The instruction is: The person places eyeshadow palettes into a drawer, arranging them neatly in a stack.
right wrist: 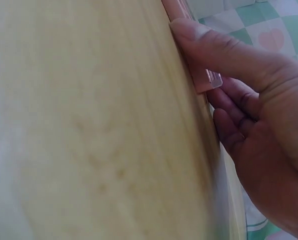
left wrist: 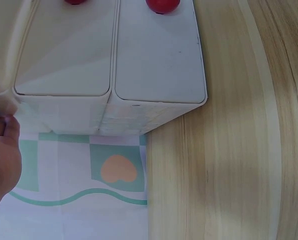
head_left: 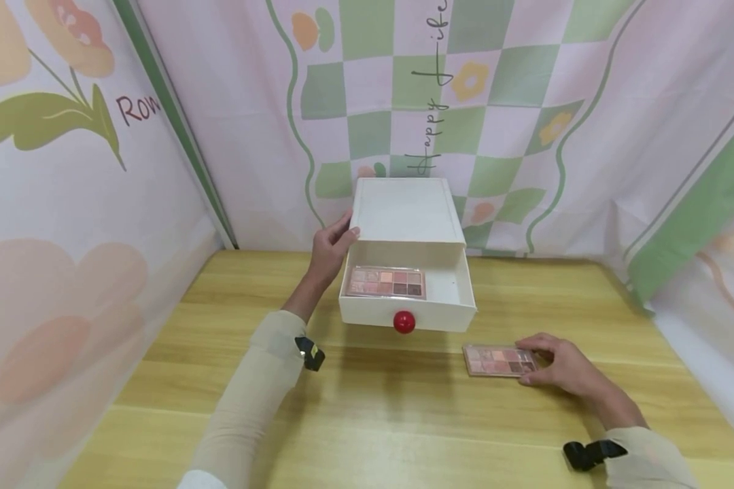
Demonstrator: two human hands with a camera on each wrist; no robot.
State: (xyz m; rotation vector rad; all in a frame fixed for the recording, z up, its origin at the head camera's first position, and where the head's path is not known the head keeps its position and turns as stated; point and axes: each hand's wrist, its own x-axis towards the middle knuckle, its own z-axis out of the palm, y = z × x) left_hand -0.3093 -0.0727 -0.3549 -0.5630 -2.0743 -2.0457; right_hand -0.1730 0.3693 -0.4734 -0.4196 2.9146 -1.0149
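Observation:
My right hand (head_left: 565, 367) pinches the right end of an eyeshadow palette (head_left: 492, 360) low over the table, thumb at the near edge and fingers at the far one. In the right wrist view the palette's clear-edged corner (right wrist: 209, 82) shows between thumb and fingers. A white drawer cabinet (head_left: 406, 210) stands at the back, its top drawer (head_left: 373, 314) pulled out by a red knob's side. Inside that drawer, on the left, lies another eyeshadow palette (head_left: 385, 282). My left hand (head_left: 330, 251) rests against the cabinet's left side, thumb near the front top edge.
Below the pulled-out drawer, the left wrist view shows two closed drawers (left wrist: 69, 55) with red knobs. The wooden table (head_left: 373, 421) carries the cabinet. A patterned curtain (head_left: 379, 88) hangs right behind it, and another printed cloth (head_left: 67, 224) hangs at the left.

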